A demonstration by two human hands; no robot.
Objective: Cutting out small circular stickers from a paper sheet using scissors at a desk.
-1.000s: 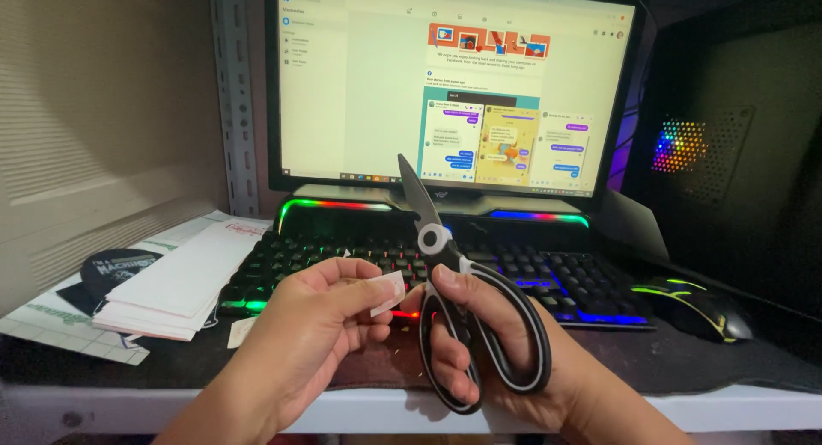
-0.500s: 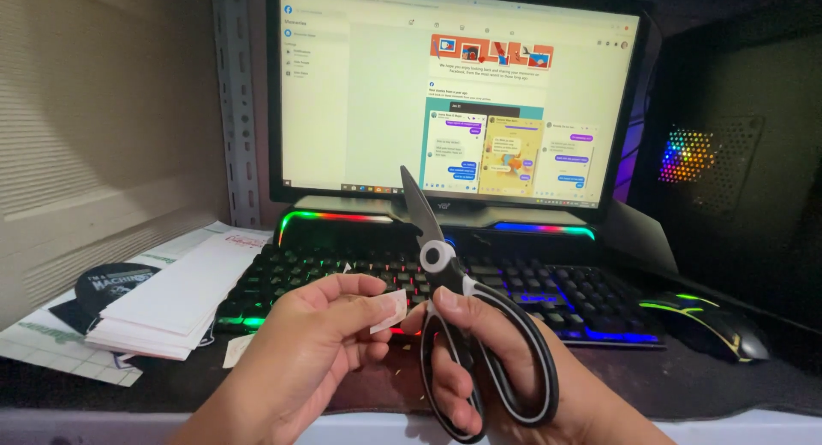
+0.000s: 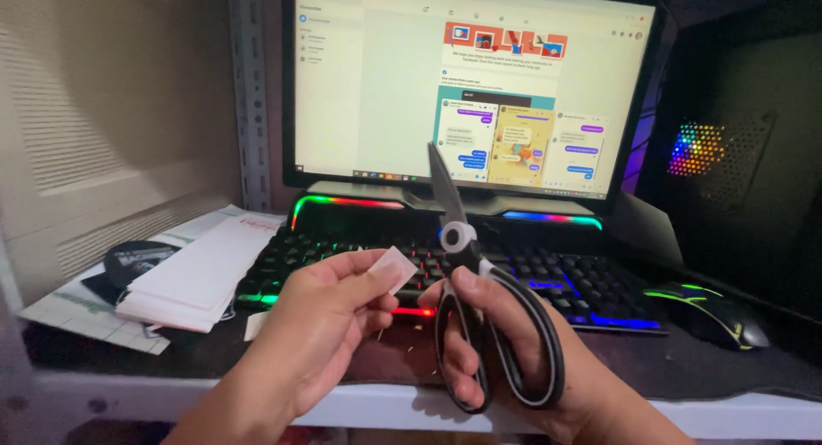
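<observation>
Now your left hand point(image 3: 321, 325) has drawn the pinched paper scrap point(image 3: 392, 268) slightly left of the closed scissors point(image 3: 479, 299), gripped upright by your right hand point(image 3: 505, 351).

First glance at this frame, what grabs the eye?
The black-handled scissors in the right hand, low centre, blades shut and pointing up, beside a small white scrap pinched in the left hand. Behind them, the lit monitor fills the upper middle above a rainbow-backlit keyboard; a glowing mouse sits at right.
</observation>
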